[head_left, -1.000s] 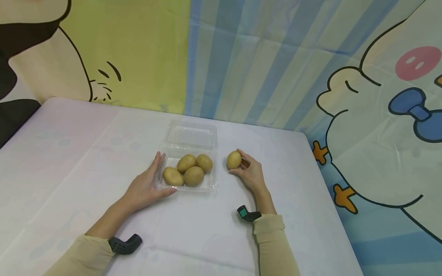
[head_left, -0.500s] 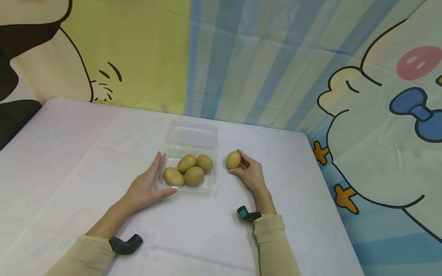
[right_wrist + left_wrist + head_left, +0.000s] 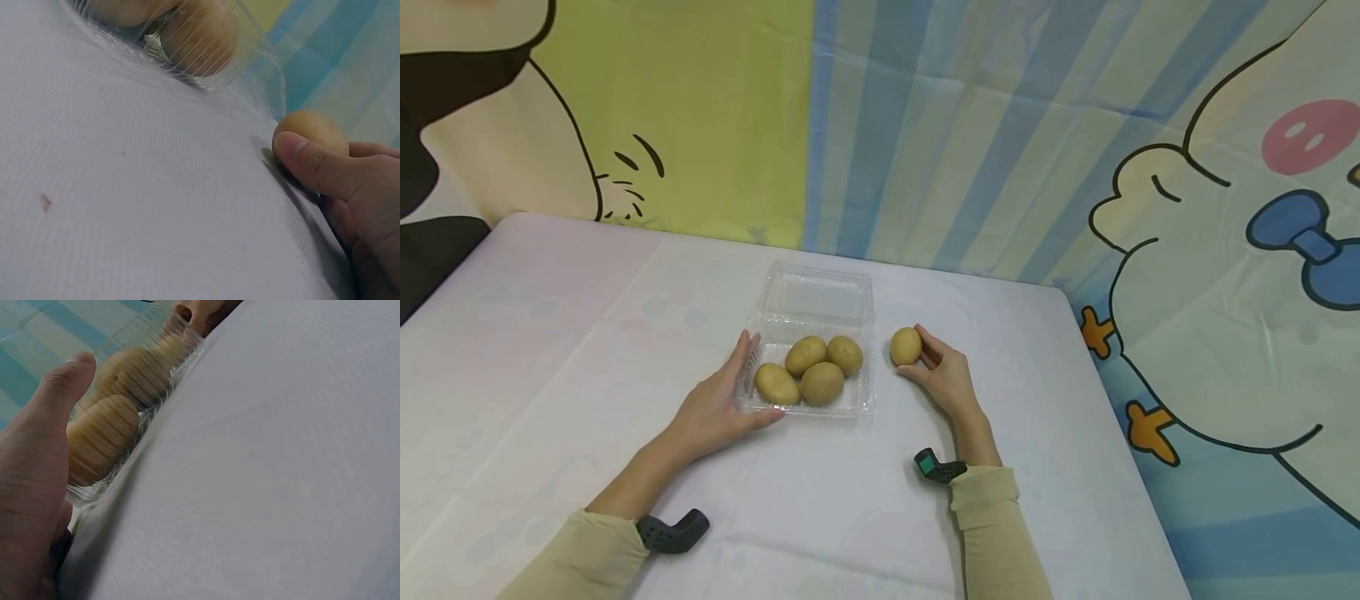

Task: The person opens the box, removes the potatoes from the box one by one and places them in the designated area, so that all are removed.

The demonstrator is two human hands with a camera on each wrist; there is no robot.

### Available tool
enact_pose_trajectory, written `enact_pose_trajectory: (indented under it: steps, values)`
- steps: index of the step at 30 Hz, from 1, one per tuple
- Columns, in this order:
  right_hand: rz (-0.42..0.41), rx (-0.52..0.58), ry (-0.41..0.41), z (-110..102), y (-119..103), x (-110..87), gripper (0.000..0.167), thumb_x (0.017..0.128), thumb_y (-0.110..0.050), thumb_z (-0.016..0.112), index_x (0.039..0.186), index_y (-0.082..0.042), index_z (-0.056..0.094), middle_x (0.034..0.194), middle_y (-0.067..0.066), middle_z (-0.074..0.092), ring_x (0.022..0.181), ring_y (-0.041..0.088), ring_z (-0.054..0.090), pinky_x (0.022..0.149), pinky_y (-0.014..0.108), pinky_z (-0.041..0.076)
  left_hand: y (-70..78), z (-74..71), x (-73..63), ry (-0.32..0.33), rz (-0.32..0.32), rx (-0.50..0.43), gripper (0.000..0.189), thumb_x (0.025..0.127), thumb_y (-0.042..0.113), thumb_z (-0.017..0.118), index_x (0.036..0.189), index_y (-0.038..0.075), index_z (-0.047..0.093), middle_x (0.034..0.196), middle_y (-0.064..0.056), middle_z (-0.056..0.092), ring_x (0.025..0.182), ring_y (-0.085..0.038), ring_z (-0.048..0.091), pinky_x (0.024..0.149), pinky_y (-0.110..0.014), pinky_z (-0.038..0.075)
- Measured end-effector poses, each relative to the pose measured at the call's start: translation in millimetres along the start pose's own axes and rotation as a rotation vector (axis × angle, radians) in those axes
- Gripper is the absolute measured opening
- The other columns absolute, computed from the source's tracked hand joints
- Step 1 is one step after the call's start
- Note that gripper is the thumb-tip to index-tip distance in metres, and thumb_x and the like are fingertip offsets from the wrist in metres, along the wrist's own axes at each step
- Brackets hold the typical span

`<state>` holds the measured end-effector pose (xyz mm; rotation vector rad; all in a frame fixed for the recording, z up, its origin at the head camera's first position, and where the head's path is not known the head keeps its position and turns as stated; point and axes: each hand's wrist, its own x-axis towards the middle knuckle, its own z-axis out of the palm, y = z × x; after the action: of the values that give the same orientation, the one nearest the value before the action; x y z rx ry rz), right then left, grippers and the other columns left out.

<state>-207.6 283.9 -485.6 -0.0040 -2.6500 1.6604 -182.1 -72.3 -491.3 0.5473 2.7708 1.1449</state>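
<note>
In the head view, a clear plastic clamshell container (image 3: 861,400) stands with its lid raised, holding several potatoes (image 3: 822,384). My left hand (image 3: 718,412) lies against its left front corner, fingers extended along the left side and thumb along the front edge. The left wrist view shows that thumb (image 3: 65,381) stretched beside the ribbed wall. To the right of the container, my right hand (image 3: 942,373) grips a single potato (image 3: 906,346) between thumb and fingers. In the right wrist view this potato (image 3: 315,131) is low over the cloth, its far side hidden by the hand.
A white cloth (image 3: 820,517) covers the table. Behind the table hangs a cartoon-printed curtain (image 3: 925,125), which continues down the right side. The raised transparent lid (image 3: 816,293) leans toward the back. Dark devices (image 3: 673,532) sit on both wrists.
The potato in my right hand has shifted very slightly to the left, toward the container. My left hand and the container have stayed in place.
</note>
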Motion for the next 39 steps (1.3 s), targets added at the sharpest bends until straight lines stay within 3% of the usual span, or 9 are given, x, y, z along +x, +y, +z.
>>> enact_pose_trajectory:
  steps: [17,21,26,28,32,35,39]
  values:
    - [-0.060,-0.001,-0.021,5,-5,5.6,0.078,0.073,-0.016,0.081,0.142,-0.010,0.044,0.147,0.008,0.044,0.134,0.020,0.045,0.099,0.017,0.042,-4.6,-6.2,-6.8,0.020,-0.014,-0.007,0.122,0.073,0.060,0.072,0.153,0.016,-0.008,0.160,-0.007,0.013,0.141,-0.040,0.026,0.109,-0.056,0.030]
    - [-0.100,-0.120,0.008,0,-10,4.7,0.078,0.074,-0.023,0.080,0.142,-0.011,0.044,0.147,0.005,0.044,0.133,0.019,0.045,0.101,0.019,0.042,-4.6,-4.6,-5.1,0.017,-0.012,-0.004,0.121,0.073,0.062,0.071,0.153,0.016,-0.008,0.160,-0.007,0.012,0.141,-0.040,0.026,0.109,-0.056,0.030]
    - [-0.162,-0.224,0.044,-6,-31,-1.5,0.075,0.075,-0.018,0.079,0.141,-0.009,0.045,0.147,0.005,0.044,0.132,0.022,0.047,0.100,0.020,0.042,-3.4,-3.8,-4.9,0.004,-0.017,-0.007,0.121,0.072,0.065,0.069,0.153,0.017,-0.007,0.160,-0.009,0.012,0.141,-0.040,0.026,0.109,-0.057,0.030]
    - [-0.214,-0.239,0.046,-5,-43,-5.0,0.074,0.075,-0.015,0.080,0.141,-0.009,0.046,0.146,0.005,0.046,0.131,0.022,0.048,0.100,0.021,0.042,-2.6,-4.0,-5.5,-0.003,-0.016,-0.010,0.122,0.072,0.065,0.069,0.153,0.017,-0.008,0.160,-0.009,0.011,0.141,-0.040,0.026,0.110,-0.057,0.030]
    - [-0.394,-0.343,0.000,6,-73,-10.6,0.074,0.075,-0.019,0.080,0.140,-0.008,0.047,0.144,0.006,0.047,0.130,0.022,0.049,0.101,0.029,0.044,-1.0,-4.7,-5.9,-0.002,-0.012,-0.007,0.122,0.072,0.067,0.069,0.153,0.017,-0.007,0.160,-0.008,0.012,0.142,-0.039,0.025,0.110,-0.056,0.029]
    - [-0.544,-0.455,-0.073,22,-94,-14.4,0.076,0.075,-0.021,0.079,0.141,-0.007,0.045,0.144,0.008,0.047,0.130,0.024,0.050,0.103,0.035,0.044,0.0,-4.5,-5.3,0.000,-0.006,-0.015,0.122,0.071,0.067,0.068,0.153,0.017,-0.007,0.160,-0.006,0.011,0.142,-0.038,0.025,0.110,-0.056,0.029]
    - [-0.660,-0.579,-0.211,45,-114,-17.2,0.078,0.077,-0.021,0.078,0.144,-0.008,0.040,0.146,0.007,0.045,0.132,0.022,0.047,0.106,0.032,0.041,0.9,-2.1,-4.4,-0.003,0.007,-0.031,0.122,0.071,0.068,0.068,0.153,0.018,-0.007,0.160,-0.002,0.010,0.143,-0.036,0.024,0.111,-0.055,0.029]
